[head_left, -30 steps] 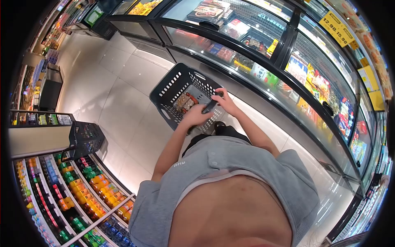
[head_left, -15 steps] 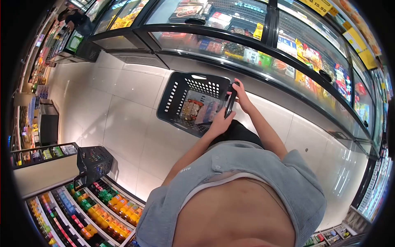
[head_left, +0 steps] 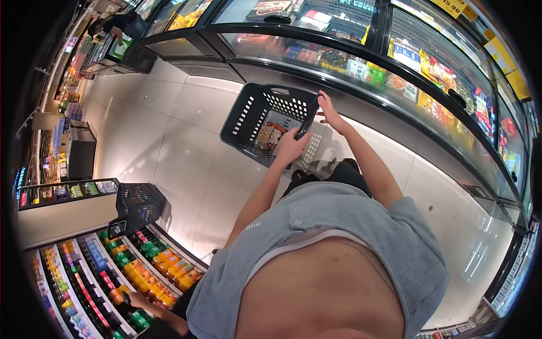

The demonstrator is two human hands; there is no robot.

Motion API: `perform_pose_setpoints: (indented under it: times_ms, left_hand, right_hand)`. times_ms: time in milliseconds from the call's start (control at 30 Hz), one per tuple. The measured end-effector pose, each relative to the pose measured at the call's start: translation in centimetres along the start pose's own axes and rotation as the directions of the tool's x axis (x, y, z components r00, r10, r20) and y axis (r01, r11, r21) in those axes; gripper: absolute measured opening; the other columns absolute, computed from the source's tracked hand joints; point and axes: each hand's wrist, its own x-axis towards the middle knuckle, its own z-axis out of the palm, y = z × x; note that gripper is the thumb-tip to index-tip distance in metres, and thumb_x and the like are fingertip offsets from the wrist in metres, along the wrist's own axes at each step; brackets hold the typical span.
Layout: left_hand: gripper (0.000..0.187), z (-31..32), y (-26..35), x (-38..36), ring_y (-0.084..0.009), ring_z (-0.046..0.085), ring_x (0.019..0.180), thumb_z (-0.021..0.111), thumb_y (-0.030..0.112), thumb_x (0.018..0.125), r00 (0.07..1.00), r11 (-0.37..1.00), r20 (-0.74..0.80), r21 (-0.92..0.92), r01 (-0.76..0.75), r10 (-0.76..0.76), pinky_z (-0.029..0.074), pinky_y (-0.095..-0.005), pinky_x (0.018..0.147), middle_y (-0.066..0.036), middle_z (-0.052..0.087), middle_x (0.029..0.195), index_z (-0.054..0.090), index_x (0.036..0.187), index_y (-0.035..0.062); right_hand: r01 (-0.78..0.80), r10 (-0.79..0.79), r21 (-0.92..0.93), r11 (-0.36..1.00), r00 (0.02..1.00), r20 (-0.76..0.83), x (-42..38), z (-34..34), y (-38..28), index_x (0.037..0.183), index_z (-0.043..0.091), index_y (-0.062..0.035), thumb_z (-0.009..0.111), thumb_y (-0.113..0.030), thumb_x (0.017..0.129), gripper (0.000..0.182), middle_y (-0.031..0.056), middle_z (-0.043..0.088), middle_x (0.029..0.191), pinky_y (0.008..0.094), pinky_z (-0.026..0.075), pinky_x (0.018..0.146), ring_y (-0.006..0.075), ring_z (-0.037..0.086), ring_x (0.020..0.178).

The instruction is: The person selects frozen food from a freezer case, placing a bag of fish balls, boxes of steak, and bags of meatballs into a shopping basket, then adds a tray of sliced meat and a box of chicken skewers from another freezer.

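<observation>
A black shopping basket [head_left: 240, 116] is in front of me, tilted so that I look into it. Inside lie packaged foods [head_left: 270, 135] in clear wrapping, partly behind my left arm. My left hand [head_left: 291, 146] is closed around the lower end of the basket's black handle [head_left: 307, 120], which runs along its near rim. At the handle's other end, my right hand [head_left: 332, 116] has its fingertips hooked on the corner, with the thumb off to the side.
Glass-sided freezers [head_left: 350, 51] full of packaged food run along the far side. Another black basket [head_left: 140, 206] stands beside shelves of bottled drinks [head_left: 149, 277]. Another person's hand [head_left: 138, 300] reaches toward those bottles, holding something dark. One more person [head_left: 118, 25] leans over at the far left.
The basket's handle has swung from near my body toward the rim, and the basket's perforated side now shows. My right hand's grip has loosened. Another person's arm has appeared at lower left.
</observation>
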Motion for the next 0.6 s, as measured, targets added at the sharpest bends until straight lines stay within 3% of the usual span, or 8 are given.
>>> perform_pose_setpoints:
  times_ms: [100,200,267,300,367,433,500,600]
  left_hand:
    - [0.033,-0.6,2.2,-1.9,-0.0112,0.057,0.056,0.067,0.029,0.081,0.996,0.998,-0.085,-0.051,0.022,-0.026,0.043,-0.0272,0.052,-0.006,0.061,0.065,0.064,0.092,-0.0016]
    - [0.033,-0.4,3.7,-2.9,-0.0068,0.052,0.057,0.069,0.027,0.081,0.975,0.998,-0.217,0.042,-0.039,0.047,0.041,-0.0240,0.051,-0.003,0.060,0.065,0.064,0.092,-0.0033]
    - [0.038,-0.2,-0.3,-1.2,-0.0166,0.060,0.066,0.071,0.028,0.079,0.945,0.989,-0.323,0.148,-0.003,0.052,0.047,-0.0309,0.062,-0.011,0.065,0.076,0.064,0.094,-0.0056]
    - [0.039,0.3,2.2,-2.0,-0.0221,0.060,0.077,0.069,0.026,0.079,0.929,0.966,-0.366,0.252,0.054,0.044,0.047,-0.0339,0.071,-0.015,0.063,0.087,0.061,0.101,-0.0049]
    - [0.042,3.2,5.5,-3.6,-0.0307,0.055,0.096,0.067,0.023,0.079,0.843,0.881,-0.514,0.460,0.114,0.159,0.043,-0.0390,0.085,-0.020,0.057,0.105,0.056,0.111,-0.0029]
    - [0.047,6.2,6.8,-3.3,-0.0369,0.046,0.109,0.064,0.020,0.080,0.650,0.737,-0.626,0.660,0.147,0.431,0.038,-0.0432,0.094,-0.023,0.047,0.118,0.050,0.120,-0.0003]
    - [0.052,10.9,10.0,-2.3,-0.0397,0.037,0.117,0.062,0.016,0.080,0.679,0.744,-0.573,0.666,0.060,0.458,0.032,-0.0459,0.099,-0.024,0.036,0.125,0.043,0.126,0.0022]
    - [0.054,19.0,11.9,1.7,-0.0421,0.036,0.119,0.065,0.017,0.078,0.784,0.745,-0.261,0.570,-0.346,0.563,0.029,-0.0468,0.101,-0.026,0.037,0.127,0.044,0.124,-0.0006]
  right_hand:
    - [-0.030,0.039,-0.070,0.997,0.990,0.133,-0.4,-2.9,4.0,0.145,0.020,-0.0186,0.036,-0.068,0.086,0.079,0.0128,0.037,0.136,0.0408,0.045,0.080,0.0227,0.052,0.101]
    - [-0.113,0.256,-0.450,0.886,0.928,0.271,-3.5,-9.7,12.2,0.114,0.053,-0.0058,0.031,-0.065,0.090,0.068,0.0075,0.066,0.088,0.0319,0.047,0.064,0.0177,0.060,0.076]
    - [-0.113,0.251,-0.611,0.784,0.957,0.145,-7.0,-16.3,21.7,0.093,0.064,-0.0049,0.044,-0.061,0.087,0.060,0.0071,0.064,0.075,0.0316,0.048,0.059,0.0157,0.059,0.071]
    - [-0.181,0.153,-0.581,0.793,0.983,-0.097,-11.2,-19.6,24.7,0.089,0.066,-0.0043,0.051,-0.056,0.085,0.054,0.0054,0.062,0.070,0.0304,0.046,0.058,0.0151,0.058,0.069]
    - [-0.508,0.472,-0.078,0.858,0.839,-0.271,-19.7,-26.8,28.1,0.105,0.061,-0.0047,0.051,-0.050,0.086,0.050,0.0084,0.064,0.081,0.0353,0.047,0.067,0.0186,0.057,0.069]
    - [-0.525,0.684,0.448,0.723,0.634,-0.361,-29.0,-32.3,28.4,0.125,0.044,-0.0064,0.046,-0.046,0.089,0.054,0.0135,0.060,0.106,0.0414,0.046,0.076,0.0241,0.056,0.089]
    - [-0.488,0.718,0.528,0.696,0.476,-0.507,-35.7,-37.2,30.7,0.128,0.043,-0.0061,0.044,-0.042,0.089,0.053,0.0153,0.057,0.116,0.0433,0.045,0.084,0.0287,0.056,0.098]
    - [-0.346,0.695,0.603,0.718,0.337,-0.634,-41.0,-41.1,27.6,0.129,0.042,-0.0068,0.042,-0.038,0.089,0.051,0.0148,0.057,0.118,0.0423,0.044,0.087,0.0276,0.056,0.102]
